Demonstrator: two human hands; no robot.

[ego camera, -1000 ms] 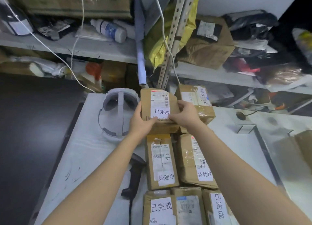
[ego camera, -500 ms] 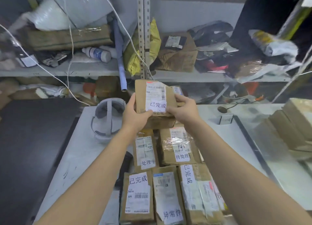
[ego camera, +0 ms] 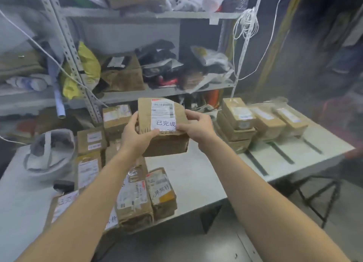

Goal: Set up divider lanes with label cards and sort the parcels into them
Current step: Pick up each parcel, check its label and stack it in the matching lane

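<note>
A brown cardboard parcel (ego camera: 163, 143) with a white shipping label and a card reading 已完成 is held up in the air above the white table (ego camera: 198, 181). My left hand (ego camera: 137, 135) grips its left edge, thumb on top. My right hand (ego camera: 196, 127) grips its right edge. Below and to the left lies a heap of unsorted parcels (ego camera: 135, 200) with labels. On the right end of the table dark divider strips (ego camera: 280, 153) mark lanes, with sorted parcels (ego camera: 238, 122) stacked at their far ends.
A white headset (ego camera: 49, 153) lies on the table's left part. Metal shelving (ego camera: 137, 92) crammed with bags and boxes stands behind the table. White cords (ego camera: 245, 25) hang at the right. The table's folding legs (ego camera: 316, 195) and grey floor show at lower right.
The parcel has been lifted off the heap and carried to the right. My view has swung right, bringing the divider lanes and stacked parcels into sight.
</note>
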